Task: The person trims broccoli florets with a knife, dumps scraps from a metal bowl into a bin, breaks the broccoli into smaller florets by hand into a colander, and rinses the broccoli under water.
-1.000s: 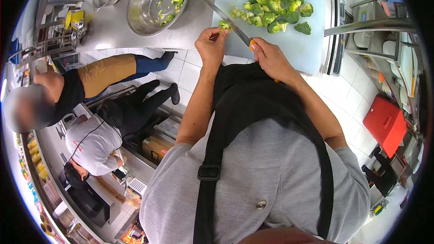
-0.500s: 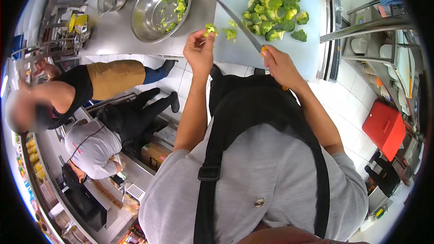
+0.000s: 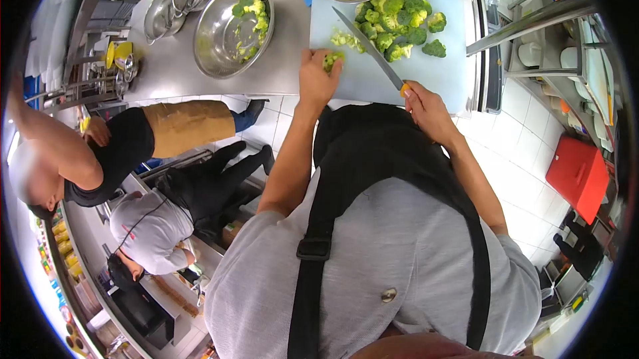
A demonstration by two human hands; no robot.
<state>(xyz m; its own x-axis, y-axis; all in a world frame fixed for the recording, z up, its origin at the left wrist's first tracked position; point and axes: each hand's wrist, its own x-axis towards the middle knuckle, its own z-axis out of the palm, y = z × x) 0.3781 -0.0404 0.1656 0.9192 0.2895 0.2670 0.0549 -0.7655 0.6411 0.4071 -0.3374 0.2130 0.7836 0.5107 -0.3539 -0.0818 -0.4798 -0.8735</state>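
A broccoli piece (image 3: 333,60) beside a knife (image 3: 374,55).
The left hand (image 3: 316,81) pinches the piece, probably for steadying; the right hand (image 3: 427,110) is closed around the knife for control.

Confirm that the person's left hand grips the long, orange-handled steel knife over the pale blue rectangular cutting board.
Wrong hand: in the head view, the right hand grips the long, orange-handled steel knife over the pale blue rectangular cutting board. The left hand holds a green broccoli piece.
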